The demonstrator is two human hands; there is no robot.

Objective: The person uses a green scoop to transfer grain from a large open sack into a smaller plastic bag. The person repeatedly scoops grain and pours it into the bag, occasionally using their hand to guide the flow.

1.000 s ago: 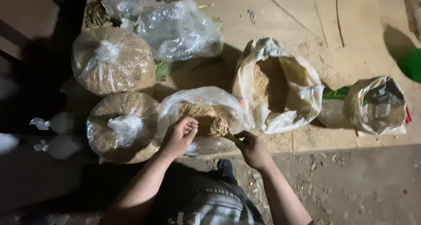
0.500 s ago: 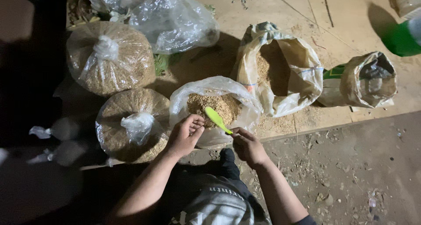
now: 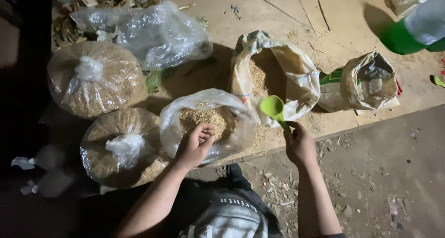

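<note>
Centrally placed: open clear plastic bag [image 3: 208,122] of tan grain, on the wooden board [image 3: 278,15]. Left hand [image 3: 194,145] at near rim of that bag, fingers curled over the plastic edge, gripping it. Right hand [image 3: 300,144] just right of the bag, closed around handle of green scoop [image 3: 274,109]; scoop bowl raised, facing up, between the bag and the open paper sack [image 3: 273,76] behind-right of it. Two tied clear bags left of the open bag: one [image 3: 123,147] touching it, one [image 3: 95,78] farther back. Smaller crumpled sack [image 3: 366,82] well right. Green bottle [image 3: 412,31] far right, at rear.
</note>
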